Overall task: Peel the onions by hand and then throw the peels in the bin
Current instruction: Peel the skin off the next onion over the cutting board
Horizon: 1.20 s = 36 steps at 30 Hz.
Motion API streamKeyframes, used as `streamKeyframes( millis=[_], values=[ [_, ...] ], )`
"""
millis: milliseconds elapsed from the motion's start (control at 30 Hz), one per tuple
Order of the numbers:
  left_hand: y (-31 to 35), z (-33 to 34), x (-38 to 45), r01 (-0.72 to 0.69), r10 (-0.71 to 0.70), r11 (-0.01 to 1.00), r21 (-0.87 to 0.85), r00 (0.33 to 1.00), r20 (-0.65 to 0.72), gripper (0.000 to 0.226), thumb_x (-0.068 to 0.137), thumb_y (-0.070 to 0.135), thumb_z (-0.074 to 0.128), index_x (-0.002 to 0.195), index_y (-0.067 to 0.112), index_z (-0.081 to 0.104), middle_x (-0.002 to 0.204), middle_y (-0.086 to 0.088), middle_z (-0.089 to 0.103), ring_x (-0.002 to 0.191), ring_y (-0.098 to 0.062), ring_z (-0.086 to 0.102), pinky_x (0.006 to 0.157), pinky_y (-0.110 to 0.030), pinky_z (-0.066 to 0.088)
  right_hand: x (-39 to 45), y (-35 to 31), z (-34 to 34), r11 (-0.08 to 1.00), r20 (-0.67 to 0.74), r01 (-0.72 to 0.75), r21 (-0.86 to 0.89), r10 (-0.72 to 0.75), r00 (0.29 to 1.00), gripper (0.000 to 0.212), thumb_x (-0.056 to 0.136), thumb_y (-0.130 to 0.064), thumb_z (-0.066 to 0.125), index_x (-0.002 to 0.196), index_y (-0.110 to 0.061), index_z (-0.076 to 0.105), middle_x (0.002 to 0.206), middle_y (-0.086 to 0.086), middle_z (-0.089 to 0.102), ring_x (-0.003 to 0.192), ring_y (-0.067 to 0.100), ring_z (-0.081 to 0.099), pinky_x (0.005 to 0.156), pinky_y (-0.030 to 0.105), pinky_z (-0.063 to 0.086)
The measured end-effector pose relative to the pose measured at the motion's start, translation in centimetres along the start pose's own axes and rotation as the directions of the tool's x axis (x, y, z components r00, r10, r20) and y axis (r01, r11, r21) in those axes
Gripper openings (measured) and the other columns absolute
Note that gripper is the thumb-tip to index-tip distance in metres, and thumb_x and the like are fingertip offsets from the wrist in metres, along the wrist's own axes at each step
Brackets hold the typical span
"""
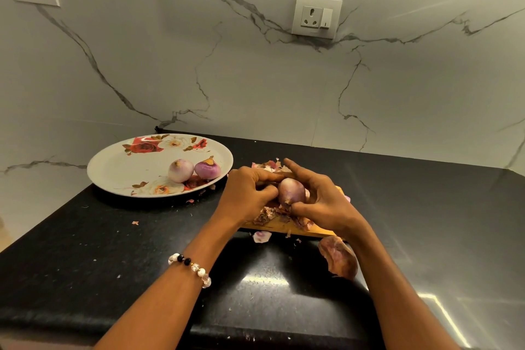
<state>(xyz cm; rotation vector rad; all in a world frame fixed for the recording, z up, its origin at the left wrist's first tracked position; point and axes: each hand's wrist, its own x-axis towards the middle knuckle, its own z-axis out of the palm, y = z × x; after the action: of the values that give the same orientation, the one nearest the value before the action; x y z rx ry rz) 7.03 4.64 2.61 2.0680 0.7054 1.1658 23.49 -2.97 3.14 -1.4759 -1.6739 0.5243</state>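
Onion (291, 193) is held above the wooden board (287, 227) on the counter (113, 250), gripped by the curled right hand (324, 203) while skin is pinched by the left hand (250, 193), so peeling seems unfinished and the loose peels (270, 214) must next be gathered.

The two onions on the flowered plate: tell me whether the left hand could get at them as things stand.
Probably yes, once freed. The left hand is busy gripping the onion with the right hand, but the plate sits just to its left, and nothing stands between it and the two peeled onions.
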Motion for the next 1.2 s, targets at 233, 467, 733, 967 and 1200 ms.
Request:
streamKeyframes(
  millis=[233,467,733,967,1200],
  values=[
    [0.4,0.2,0.0,0.021,-0.035,0.993,-0.116,0.992,-0.124,0.021,0.086,0.009,0.068,0.107,0.011,0.072,0.093,0.0,0.072,0.079,-0.005,0.07,0.064,-0.019,0.057,0.2,0.5,-0.2,0.999,-0.083,0.018,0.041,-0.015,0.996,0.085,0.078,0.001,0.072,0.15,-0.019,0.031,0.142,0.004,0.052,0.128,0.018,0.052,0.1,0.041,0.051],
    [0.3,0.7,-0.3,-0.084,0.091,0.995,0.063,0.988,-0.128,0.022,0.081,0.015,0.075,0.102,0.013,0.075,0.091,-0.001,0.075,0.075,-0.001,0.067,0.072,-0.016,0.055,0.7,0.9,0.2,0.997,-0.186,0.051,-0.063,-0.062,0.98,0.085,0.078,0.0,0.075,0.15,-0.014,0.033,0.141,0.004,0.054,0.128,0.016,0.052,0.1,0.038,0.051],
    [-0.1,1.2,-0.3,-0.112,0.141,0.98,0.166,0.975,-0.171,0.013,0.08,0.014,0.074,0.092,0.011,0.077,0.077,-0.003,0.074,0.066,-0.008,0.067,0.063,-0.021,0.054,0.8,0.8,0.7,0.972,-0.186,0.125,-0.199,-0.162,0.969,0.085,0.073,-0.01,0.075,0.148,-0.01,0.036,0.135,-0.001,0.058,0.124,0.012,0.055,0.105,0.033,0.047],
    [-0.7,1.4,-0.1,-0.168,0.215,0.945,0.281,0.966,-0.144,0.004,0.081,0.014,0.07,0.078,0.011,0.071,0.068,0.0,0.068,0.059,-0.009,0.06,0.058,-0.022,0.048,0.9,1.1,0.7,0.969,-0.189,0.137,-0.207,-0.177,0.966,0.085,0.075,-0.009,0.077,0.149,-0.011,0.036,0.136,0.005,0.058,0.124,0.014,0.055,0.103,0.032,0.049],
    [-0.8,1.3,-0.1,-0.2,0.267,0.899,0.39,0.955,-0.127,0.008,0.083,0.017,0.068,0.078,0.014,0.062,0.073,-0.001,0.066,0.063,-0.011,0.057,0.056,-0.025,0.048,0.9,0.9,0.7,0.98,-0.197,0.15,-0.135,-0.175,0.965,0.088,0.074,-0.001,0.076,0.15,-0.012,0.034,0.132,0.0,0.061,0.123,0.009,0.056,0.102,0.029,0.049]
  ],
)
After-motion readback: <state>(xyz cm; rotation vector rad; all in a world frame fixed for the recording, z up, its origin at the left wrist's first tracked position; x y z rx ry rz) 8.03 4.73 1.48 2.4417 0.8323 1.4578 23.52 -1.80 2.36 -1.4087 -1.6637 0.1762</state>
